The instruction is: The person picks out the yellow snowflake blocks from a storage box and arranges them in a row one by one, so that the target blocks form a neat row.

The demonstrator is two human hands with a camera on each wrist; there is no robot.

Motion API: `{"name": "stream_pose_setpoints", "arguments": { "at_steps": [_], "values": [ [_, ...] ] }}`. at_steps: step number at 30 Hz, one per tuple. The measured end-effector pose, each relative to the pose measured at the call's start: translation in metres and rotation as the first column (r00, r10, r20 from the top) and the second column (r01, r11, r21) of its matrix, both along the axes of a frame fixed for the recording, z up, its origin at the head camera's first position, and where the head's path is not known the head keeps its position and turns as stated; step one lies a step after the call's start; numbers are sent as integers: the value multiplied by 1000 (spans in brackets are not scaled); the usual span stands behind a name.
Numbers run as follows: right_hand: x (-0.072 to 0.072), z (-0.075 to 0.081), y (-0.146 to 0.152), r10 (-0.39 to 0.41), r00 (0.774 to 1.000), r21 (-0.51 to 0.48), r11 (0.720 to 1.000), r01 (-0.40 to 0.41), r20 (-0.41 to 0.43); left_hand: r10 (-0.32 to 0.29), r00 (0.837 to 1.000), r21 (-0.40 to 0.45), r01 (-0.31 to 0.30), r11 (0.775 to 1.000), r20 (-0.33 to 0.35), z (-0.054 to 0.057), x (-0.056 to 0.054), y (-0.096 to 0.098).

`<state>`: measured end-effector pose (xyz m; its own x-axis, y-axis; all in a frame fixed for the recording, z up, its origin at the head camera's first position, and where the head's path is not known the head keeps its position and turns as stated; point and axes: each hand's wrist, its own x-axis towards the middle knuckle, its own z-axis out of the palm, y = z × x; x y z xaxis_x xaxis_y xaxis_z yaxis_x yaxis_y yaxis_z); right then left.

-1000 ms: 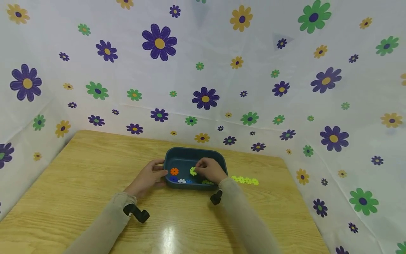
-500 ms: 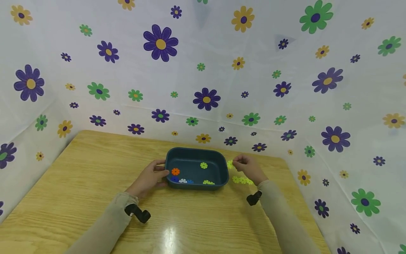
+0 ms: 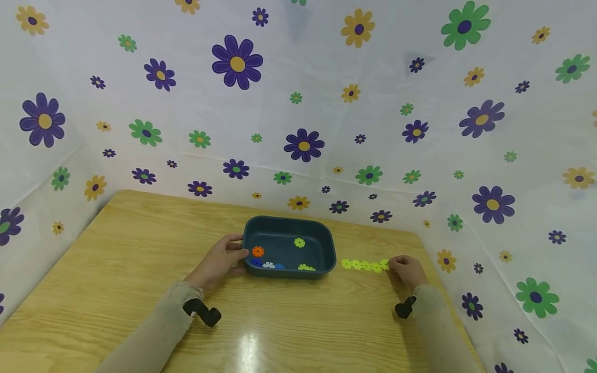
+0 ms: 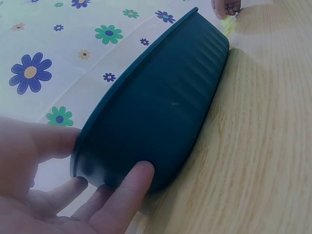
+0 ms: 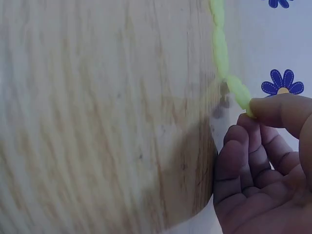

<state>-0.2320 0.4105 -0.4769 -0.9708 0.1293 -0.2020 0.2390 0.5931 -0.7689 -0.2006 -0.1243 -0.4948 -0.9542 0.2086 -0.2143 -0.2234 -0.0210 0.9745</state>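
My left hand grips the left end of a dark teal plastic basin, fingers spread along its wall and rim in the left wrist view. At the right, my right hand pinches a yellow flower-shaped plastic disc between thumb and fingertips. This disc stands at the right end of a row of yellow flower discs on the table. In the right wrist view, the pinched disc tilts up on edge against the row. Inside the basin lie an orange disc, a yellow-green disc and several others.
Blue and white discs and more yellow-green ones gather along the basin's front inner wall. The wooden table reaches back to a flower-printed cloth, which also hangs at both sides.
My right hand has come out of the basin with a yellow disc and moved right, bringing it down to the row's right end. My left hand stays on the basin.
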Motion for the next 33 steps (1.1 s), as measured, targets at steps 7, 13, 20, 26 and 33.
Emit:
{"name": "stream_pose_setpoints", "arguments": {
  "at_steps": [7, 13, 20, 26, 33],
  "values": [
    [-2, -6, 4, -17, 999, 32, 999, 17, -29, -5, 1000, 0, 5, 1000, 3, 2, 3, 0],
    [0, -9, 7, -39, 999, 43, 998, 38, 9, -2, 1000, 2, 2, 1000, 3, 5, 5, 1],
    [0, -10, 7, -10, 1000, 97, 995, 12, -22, 2, 1000, 10, -2, 1000, 1, 4, 3, 0],
    [1, -11, 5, 14, 999, 145, 989, -10, -30, 4, 1000, 0, -4, 1000, -1, 5, 3, 0],
    [2, -8, 2, 8, 999, 160, 987, -3, -31, 5, 1000, 4, -5, 1000, 3, 6, 4, 0]
  ]
}}
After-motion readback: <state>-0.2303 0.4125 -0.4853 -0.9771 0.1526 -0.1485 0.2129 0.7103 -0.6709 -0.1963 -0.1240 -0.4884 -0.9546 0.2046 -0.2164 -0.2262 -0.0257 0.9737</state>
